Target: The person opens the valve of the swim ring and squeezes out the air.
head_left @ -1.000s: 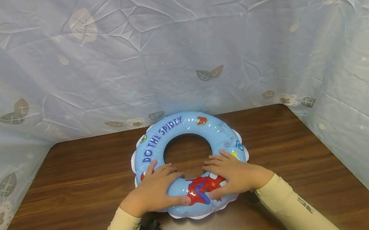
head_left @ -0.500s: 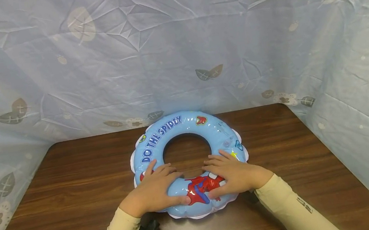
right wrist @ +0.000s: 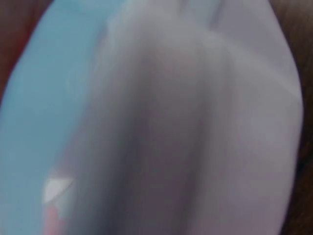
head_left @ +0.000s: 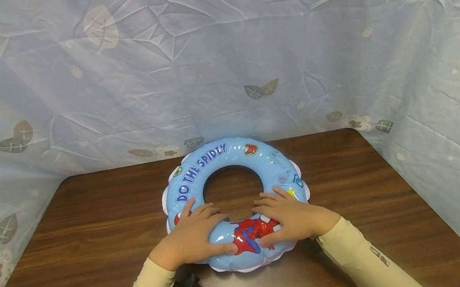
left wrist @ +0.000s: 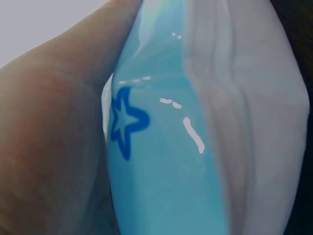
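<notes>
An inflated light-blue swim ring (head_left: 272, 160) with "DO THE SPIDEY" lettering and a red-and-blue figure lies flat at the middle of the table. My left hand (head_left: 191, 240) rests on its near left part, fingers spread and relaxed, thumb along the near side. On the near right part rests my right hand (head_left: 293, 219), its fingers reaching toward the hole. Close up in the left wrist view, the ring's side (left wrist: 166, 181) shows a blue star outline beside my hand. The right wrist view is blurred and mostly filled by the ring's whitish scalloped edge (right wrist: 249, 127).
The dark wood-grain table (head_left: 94, 225) reaches back to a pale blue-grey curtain (head_left: 213, 69) with leaf prints. The curtain also hangs along the left and right sides. The ring's far rim lies close to the back curtain.
</notes>
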### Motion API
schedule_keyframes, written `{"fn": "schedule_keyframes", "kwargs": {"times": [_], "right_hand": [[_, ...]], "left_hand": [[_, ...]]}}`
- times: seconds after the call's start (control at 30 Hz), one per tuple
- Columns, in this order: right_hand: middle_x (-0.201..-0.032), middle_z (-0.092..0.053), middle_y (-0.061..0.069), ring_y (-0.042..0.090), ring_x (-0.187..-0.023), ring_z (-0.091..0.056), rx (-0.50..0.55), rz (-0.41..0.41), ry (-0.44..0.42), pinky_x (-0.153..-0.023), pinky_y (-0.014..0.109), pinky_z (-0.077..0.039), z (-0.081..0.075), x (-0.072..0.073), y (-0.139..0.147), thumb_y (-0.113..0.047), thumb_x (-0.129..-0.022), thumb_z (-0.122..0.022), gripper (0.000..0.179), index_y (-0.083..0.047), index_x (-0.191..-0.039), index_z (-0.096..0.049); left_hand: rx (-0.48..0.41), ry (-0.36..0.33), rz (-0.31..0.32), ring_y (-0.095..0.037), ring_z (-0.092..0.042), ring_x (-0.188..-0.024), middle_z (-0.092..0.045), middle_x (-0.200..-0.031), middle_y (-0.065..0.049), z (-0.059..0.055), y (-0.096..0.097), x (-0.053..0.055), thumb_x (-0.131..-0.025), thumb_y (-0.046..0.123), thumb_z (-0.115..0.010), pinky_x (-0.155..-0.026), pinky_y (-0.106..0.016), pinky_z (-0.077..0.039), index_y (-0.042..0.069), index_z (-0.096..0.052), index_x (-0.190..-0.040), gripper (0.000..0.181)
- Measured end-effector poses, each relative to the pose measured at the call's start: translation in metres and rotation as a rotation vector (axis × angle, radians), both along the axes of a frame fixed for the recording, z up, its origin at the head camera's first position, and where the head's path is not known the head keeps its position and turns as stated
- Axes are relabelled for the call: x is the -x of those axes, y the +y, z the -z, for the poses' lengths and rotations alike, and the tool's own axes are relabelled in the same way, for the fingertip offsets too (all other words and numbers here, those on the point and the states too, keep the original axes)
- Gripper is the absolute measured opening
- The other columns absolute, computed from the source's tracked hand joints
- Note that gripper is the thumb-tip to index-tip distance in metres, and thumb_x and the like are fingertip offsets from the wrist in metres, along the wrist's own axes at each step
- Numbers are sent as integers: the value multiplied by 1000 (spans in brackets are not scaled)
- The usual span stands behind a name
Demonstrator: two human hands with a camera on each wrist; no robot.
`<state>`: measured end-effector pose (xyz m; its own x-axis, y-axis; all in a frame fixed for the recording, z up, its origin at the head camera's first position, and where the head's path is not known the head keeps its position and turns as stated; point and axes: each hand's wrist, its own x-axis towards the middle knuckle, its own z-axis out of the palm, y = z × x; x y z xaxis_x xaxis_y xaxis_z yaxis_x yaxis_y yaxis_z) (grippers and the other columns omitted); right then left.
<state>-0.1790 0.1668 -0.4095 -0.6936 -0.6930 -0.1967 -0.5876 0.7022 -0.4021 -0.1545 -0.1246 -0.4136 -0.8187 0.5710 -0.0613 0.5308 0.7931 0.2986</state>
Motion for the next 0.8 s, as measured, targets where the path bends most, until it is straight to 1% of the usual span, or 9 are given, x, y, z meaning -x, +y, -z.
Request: {"fn": "schedule_keyframes", "kwargs": {"times": [0.2,0.47,0.8], "right_hand": [[-160,-44,9,32,-156,-23,-9,1,6,-126,58,-4,2,1,0,-72,-88,-61,87,-15,-152,-51],[-158,-47,8,32,-155,-26,-13,-1,15,-127,56,-3,4,1,-1,-71,-87,-63,86,-14,-150,-53],[-157,-48,10,33,-154,-27,-5,-8,10,-126,58,-4,2,1,-1,-70,-88,-64,85,-12,-149,-54]], "left_hand": [[8,-3,-6,-34,-39,-147,-58,-148,-7,1,0,0,-84,84,-56,-123,-65,-1,19,-62,-144,88],[4,6,0,-33,-40,-147,-58,-147,-6,2,0,0,-83,84,-56,-122,-66,-2,19,-63,-143,88],[-4,-4,-6,-33,-40,-146,-59,-147,-7,0,2,0,-83,82,-58,-122,-66,-4,19,-63,-142,87]]}}
